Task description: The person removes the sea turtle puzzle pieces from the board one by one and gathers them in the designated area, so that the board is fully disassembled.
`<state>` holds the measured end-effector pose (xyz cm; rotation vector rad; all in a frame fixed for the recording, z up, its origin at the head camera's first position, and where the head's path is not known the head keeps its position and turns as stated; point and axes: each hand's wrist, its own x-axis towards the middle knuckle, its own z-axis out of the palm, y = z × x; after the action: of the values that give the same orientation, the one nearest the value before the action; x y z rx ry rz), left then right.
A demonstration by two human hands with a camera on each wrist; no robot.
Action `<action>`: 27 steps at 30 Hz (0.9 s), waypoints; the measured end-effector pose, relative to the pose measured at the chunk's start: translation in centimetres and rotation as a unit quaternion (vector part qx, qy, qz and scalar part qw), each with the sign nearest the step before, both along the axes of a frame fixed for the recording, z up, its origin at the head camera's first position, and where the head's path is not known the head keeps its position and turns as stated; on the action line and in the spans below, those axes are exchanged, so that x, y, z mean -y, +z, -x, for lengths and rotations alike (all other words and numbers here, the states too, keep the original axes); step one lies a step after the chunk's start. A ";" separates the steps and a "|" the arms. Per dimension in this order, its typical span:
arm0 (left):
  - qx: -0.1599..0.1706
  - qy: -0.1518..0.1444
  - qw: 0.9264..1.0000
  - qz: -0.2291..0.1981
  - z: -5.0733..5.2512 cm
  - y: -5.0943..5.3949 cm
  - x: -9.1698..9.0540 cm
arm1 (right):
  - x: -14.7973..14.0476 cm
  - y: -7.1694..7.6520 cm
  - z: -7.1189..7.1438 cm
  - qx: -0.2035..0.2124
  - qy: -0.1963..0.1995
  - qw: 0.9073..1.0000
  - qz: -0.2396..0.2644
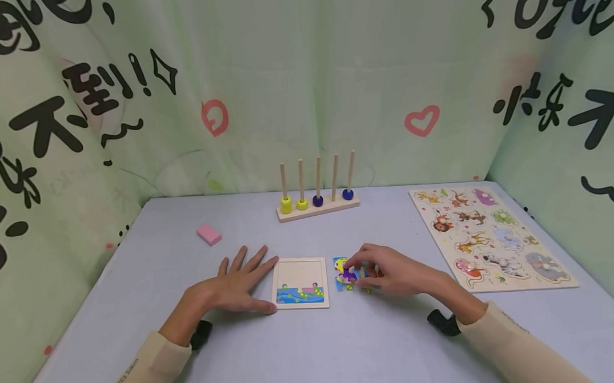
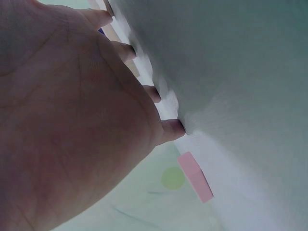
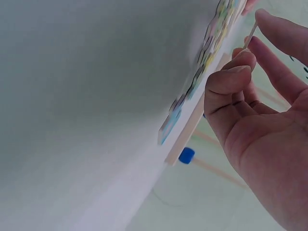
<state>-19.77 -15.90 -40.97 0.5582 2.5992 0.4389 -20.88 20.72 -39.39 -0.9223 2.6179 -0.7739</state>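
A square wooden puzzle tray (image 1: 300,273) lies at the middle of the table, its lower strip filled with blue, green and pink picture pieces. My left hand (image 1: 234,285) rests with fingers spread at the tray's left side, thumb and index fingertip at its edge. Just right of the tray lie loose, colourful jigsaw pieces (image 1: 339,283), partly covered by my right hand (image 1: 393,272). Between its thumb and fingers the right hand pinches a thin puzzle piece (image 3: 251,34), seen edge-on in the right wrist view and held above the table. The picture on that piece is hard to make out.
A pink block (image 1: 209,234) lies at the left. Toward the back stands a wooden peg rack (image 1: 318,206) with yellow and dark blue beads. On the right is a large animal puzzle board (image 1: 494,237). Printed curtains (image 1: 313,88) enclose the table.
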 end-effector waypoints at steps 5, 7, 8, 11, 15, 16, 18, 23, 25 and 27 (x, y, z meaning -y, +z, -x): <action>-0.003 -0.002 1.000 0.002 0.1 0.0 0.1 | -1.6 0.1 -0.3 -0.003 -0.001 1.000 0.000; -0.004 -0.003 1.000 0.001 0.1 0.0 0.1 | -2.2 0.1 -0.5 -0.003 -0.005 1.000 0.001; -0.003 -0.002 1.000 0.000 0.1 0.0 0.1 | -2.4 0.2 -0.6 -0.003 -0.008 1.000 0.002; -0.002 -0.001 1.000 0.000 0.1 0.0 0.1 | -3.2 0.3 -0.7 -0.009 -0.014 1.000 0.007; -0.001 0.000 1.000 0.000 0.1 -0.1 0.1 | -4.4 0.3 -1.0 -0.015 -0.021 1.000 0.005; -0.001 0.000 1.000 0.001 0.1 -0.1 0.1 | -4.7 0.3 -1.0 -0.017 -0.023 1.000 0.004; -0.001 0.001 1.000 0.000 0.1 -0.1 0.1 | -5.2 0.2 -1.1 -0.020 -0.026 0.999 0.000; 0.000 0.003 1.000 0.001 0.0 0.0 0.1 | -6.1 -0.2 -1.2 -0.022 -0.031 0.999 -0.003; 0.001 0.004 1.000 0.001 -0.1 0.0 0.1 | -6.3 -0.3 -1.2 -0.021 -0.032 0.999 -0.001; 0.002 0.004 1.000 0.002 0.0 0.0 0.1 | -6.4 -0.4 -1.2 -0.019 -0.031 0.999 0.000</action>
<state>-19.72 -15.97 -40.95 0.5438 2.5983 0.4375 -19.67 27.12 -39.81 -0.8668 2.6921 -0.7782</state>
